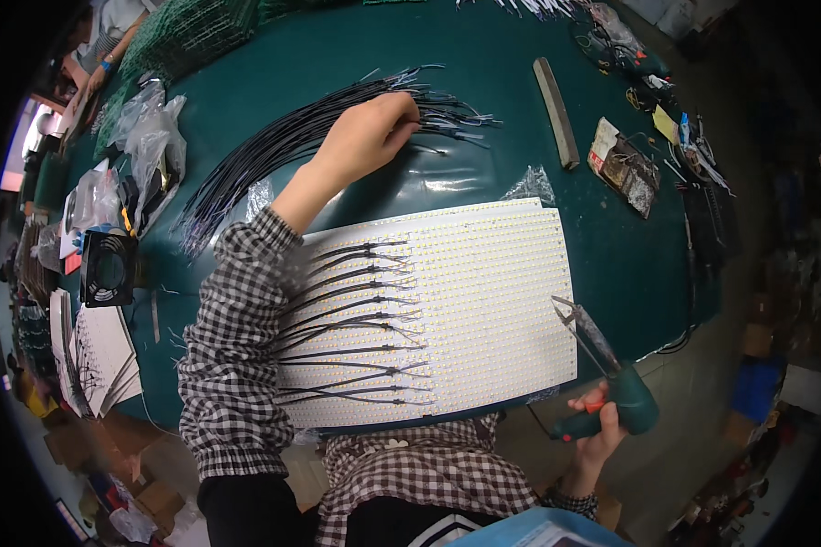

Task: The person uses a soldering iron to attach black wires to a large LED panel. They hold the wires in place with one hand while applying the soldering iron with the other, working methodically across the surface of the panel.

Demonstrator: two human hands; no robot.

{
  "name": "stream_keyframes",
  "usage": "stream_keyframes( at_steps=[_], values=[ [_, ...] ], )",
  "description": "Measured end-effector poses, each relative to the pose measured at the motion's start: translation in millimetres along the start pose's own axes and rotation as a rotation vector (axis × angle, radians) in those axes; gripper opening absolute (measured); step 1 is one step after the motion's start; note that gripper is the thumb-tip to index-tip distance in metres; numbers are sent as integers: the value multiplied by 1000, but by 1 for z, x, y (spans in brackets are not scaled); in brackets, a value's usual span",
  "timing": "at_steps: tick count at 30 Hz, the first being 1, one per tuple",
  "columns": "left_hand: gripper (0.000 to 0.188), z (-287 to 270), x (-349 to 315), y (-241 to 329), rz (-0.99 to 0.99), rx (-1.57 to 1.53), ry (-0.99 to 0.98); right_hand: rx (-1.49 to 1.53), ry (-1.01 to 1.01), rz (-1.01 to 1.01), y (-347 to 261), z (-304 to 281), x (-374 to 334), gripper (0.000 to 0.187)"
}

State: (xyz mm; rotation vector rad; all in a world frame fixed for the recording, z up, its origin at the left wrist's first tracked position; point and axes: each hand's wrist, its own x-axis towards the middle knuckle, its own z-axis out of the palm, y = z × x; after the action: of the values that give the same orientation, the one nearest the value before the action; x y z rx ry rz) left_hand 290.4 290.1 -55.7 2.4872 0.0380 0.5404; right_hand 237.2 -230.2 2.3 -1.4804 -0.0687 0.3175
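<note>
My left hand [374, 129] reaches over a bundle of thin black wires [274, 141] at their stripped right ends. Its fingers are drawn together in a pinch; what they hold, if anything, is hidden. My right hand [600, 428] is closed around the handle of a green soldering gun [631, 401] with a red trigger. The gun's metal tip points up and left above the right part of a white LED panel [493, 301] dotted with rows of small yellowish chips. Across the panel's left half lie several short black wires [360, 284], their ends along a column near the middle.
A grey bar [556, 114] and a stained block [623, 169] lie on the green table at the right. Plastic bags [146, 137] and a black fan [109, 267] stand at the left, above stacked white sheets [107, 356]. Another person's arm [96, 77] shows at far left.
</note>
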Motion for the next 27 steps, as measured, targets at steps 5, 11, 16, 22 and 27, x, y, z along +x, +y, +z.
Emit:
stream_keyframes(
  at_steps=[5,11,16,22,27],
  values=[
    [24,-38,-14,55,-7,88,-18,7,31,37,-24,12,-16,42],
    [27,-66,-73,116,-16,-55,-75,25,1,-30,-9,3,-35,48],
    [36,-59,-171,202,-95,-182,-244,75,-120,-72,14,-8,-39,51],
    [28,-12,-214,212,-388,-679,-300,94,-200,-83,29,-6,-44,52],
    [13,-1,-224,212,-312,-485,-156,82,-220,-102,35,-7,-51,53]
  ],
)
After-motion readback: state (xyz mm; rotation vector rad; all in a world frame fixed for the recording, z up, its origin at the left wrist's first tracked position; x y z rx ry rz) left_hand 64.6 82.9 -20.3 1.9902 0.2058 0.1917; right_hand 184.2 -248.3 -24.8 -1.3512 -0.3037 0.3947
